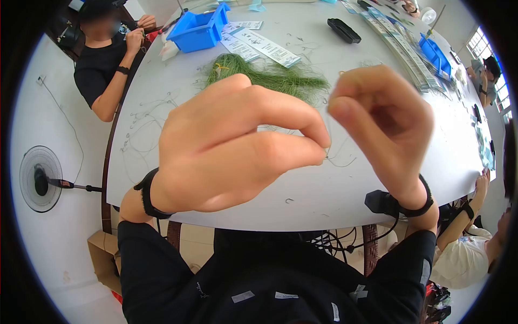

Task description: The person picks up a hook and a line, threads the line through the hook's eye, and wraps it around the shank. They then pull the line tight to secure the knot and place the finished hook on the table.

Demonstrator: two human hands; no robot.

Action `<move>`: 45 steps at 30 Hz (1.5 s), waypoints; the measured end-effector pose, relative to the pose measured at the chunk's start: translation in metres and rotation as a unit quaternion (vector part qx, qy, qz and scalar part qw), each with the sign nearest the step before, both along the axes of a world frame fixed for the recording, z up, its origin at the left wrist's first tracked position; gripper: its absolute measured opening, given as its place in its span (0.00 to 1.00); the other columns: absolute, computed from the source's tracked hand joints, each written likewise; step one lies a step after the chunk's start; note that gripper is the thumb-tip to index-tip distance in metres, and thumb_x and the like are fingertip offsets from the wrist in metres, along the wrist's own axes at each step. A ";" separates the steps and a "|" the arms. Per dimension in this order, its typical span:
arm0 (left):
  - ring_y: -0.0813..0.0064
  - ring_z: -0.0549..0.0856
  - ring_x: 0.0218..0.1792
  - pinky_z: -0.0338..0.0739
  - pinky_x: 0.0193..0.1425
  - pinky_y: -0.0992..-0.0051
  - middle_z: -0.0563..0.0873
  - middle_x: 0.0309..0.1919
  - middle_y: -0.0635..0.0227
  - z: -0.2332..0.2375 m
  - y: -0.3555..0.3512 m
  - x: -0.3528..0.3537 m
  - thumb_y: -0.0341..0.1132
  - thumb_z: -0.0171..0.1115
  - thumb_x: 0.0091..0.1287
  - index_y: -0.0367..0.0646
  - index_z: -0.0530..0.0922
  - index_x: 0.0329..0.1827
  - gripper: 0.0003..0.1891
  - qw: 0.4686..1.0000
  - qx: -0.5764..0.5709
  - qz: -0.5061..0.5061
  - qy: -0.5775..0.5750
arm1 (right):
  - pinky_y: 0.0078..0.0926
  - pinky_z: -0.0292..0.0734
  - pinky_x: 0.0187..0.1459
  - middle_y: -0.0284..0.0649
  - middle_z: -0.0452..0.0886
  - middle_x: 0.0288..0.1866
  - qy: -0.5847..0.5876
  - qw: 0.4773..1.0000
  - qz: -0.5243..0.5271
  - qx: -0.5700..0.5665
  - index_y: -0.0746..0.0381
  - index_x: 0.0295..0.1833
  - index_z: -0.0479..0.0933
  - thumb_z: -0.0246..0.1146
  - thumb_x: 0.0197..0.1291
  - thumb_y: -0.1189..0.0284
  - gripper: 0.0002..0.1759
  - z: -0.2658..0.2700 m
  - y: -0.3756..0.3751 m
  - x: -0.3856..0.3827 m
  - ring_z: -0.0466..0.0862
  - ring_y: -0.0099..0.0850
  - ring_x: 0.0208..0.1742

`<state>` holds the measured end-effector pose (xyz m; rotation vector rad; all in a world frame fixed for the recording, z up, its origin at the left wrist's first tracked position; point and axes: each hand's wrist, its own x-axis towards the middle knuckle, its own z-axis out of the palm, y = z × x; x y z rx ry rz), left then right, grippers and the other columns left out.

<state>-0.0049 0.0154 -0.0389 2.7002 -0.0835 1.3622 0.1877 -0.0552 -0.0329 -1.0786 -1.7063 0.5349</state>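
Observation:
My left hand is raised over the white table, thumb and forefinger pinched together. A thin fishing line shows right at those fingertips and curls toward the right. Close by on the right, my right hand is also pinched, its fingers curled and slightly blurred; I cannot tell what is in it. Beyond my left hand lies a bundle of green line, partly hidden by the knuckles. A small fish hook lies near the front edge. More hooks with looped lines are spread at the left.
A blue bin stands at the back left beside printed cards. A black tray lies farther back. Long card strips and another blue bin are at the right. Other people sit left and right.

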 end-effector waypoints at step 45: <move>0.78 0.74 0.21 0.58 0.22 0.80 0.84 0.30 0.66 -0.019 0.005 0.010 0.20 0.70 0.44 0.42 0.79 0.32 0.13 0.994 0.056 0.093 -0.032 | 0.12 0.47 0.21 0.22 0.65 0.20 0.193 0.968 0.063 -0.148 0.66 0.38 0.73 0.58 0.62 0.67 0.11 -0.020 0.014 -0.006 0.56 0.10 0.19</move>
